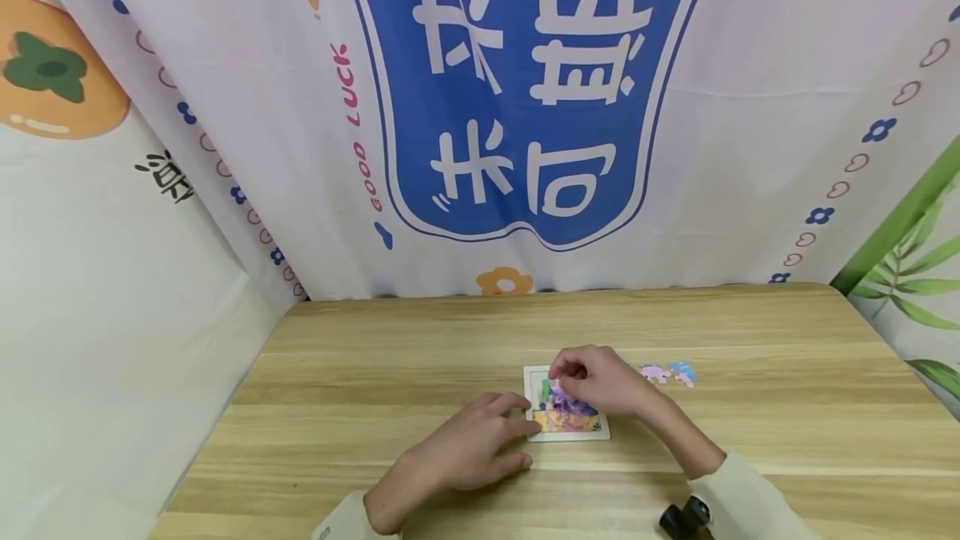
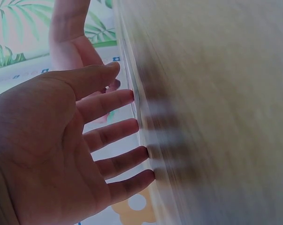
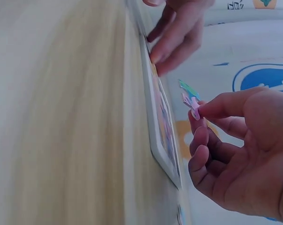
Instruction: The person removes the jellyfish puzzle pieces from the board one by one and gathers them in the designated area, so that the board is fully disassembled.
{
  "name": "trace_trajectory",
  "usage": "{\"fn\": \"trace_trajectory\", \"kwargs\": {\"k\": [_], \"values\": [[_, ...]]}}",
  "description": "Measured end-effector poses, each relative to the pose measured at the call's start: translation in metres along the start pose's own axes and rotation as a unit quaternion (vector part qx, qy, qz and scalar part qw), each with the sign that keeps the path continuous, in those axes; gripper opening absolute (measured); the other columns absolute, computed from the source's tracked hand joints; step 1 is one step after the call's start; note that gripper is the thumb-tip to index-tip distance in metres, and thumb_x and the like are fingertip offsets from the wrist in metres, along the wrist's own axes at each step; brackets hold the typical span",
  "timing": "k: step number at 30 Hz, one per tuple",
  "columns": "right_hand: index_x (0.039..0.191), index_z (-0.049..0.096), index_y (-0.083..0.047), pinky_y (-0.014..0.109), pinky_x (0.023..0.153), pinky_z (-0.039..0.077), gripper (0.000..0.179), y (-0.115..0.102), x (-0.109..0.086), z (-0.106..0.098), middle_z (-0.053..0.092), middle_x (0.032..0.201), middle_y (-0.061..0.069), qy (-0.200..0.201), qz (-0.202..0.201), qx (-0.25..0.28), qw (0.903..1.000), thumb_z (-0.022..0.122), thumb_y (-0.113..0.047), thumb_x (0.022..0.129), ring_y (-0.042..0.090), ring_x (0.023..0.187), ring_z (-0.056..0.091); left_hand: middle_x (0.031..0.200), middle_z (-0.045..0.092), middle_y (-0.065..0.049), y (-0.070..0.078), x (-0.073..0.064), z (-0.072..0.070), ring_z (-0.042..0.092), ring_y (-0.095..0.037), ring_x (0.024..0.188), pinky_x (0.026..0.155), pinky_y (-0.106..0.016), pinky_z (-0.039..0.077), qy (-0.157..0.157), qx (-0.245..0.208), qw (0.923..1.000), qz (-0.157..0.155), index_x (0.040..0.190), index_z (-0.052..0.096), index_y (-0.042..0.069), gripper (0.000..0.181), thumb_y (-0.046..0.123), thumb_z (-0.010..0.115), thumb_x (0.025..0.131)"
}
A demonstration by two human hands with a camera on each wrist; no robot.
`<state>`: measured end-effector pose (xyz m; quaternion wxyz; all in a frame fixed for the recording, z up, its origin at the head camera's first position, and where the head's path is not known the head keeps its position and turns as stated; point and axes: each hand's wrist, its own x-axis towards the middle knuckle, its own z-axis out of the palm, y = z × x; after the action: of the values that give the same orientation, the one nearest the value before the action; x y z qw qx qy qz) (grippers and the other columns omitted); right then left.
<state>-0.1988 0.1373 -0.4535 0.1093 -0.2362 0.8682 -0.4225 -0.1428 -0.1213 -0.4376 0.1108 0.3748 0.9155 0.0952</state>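
In the head view, we see the left hand (image 1: 476,447) at the left edge of the frame (image 1: 570,437), fingers loosely spread, and the right hand (image 1: 607,386) bent over it. The puzzle (image 1: 566,422) inside shows yellow nearest us; pink and blue pieces (image 1: 655,372) lie right of the frame. In the left wrist view, we find the left hand's fingers nearly straight. In the right wrist view, we see the right hand pinching a tilted pink-and-green piece (image 3: 193,103) above the frame.
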Motion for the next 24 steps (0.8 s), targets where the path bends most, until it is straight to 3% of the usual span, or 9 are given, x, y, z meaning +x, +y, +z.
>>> {"fn": "trace_trajectory", "kwargs": {"k": [17,24], "values": [[0.104,0.078,-0.015,0.022,0.073,0.051,0.011,0.031,-0.038,-0.033,0.073,0.093,-0.005,0.033,0.014,-0.024,0.9991,0.069,-0.010,0.100,0.006,0.082,0.060,0.157,0.057,-0.002,-0.001,-0.002,0.001,0.054,-0.025,0.146,0.119,-0.047,0.049,0.001,0.003,1.0000,0.000,0.147,0.068,0.025,0.045,0.040,0.070,0.105],[0.106,0.077,-0.013,0.022,0.072,0.052,0.010,0.038,-0.047,-0.040,0.073,0.094,-0.005,0.021,0.013,-0.023,0.9994,0.070,-0.010,0.100,0.004,0.082,0.060,0.158,0.056,-0.002,-0.001,-0.002,0.002,0.053,-0.026,0.147,0.120,-0.049,0.049,0.002,0.003,1.0000,0.001,0.148,0.067,0.025,0.045,0.040,0.070,0.105]]}}
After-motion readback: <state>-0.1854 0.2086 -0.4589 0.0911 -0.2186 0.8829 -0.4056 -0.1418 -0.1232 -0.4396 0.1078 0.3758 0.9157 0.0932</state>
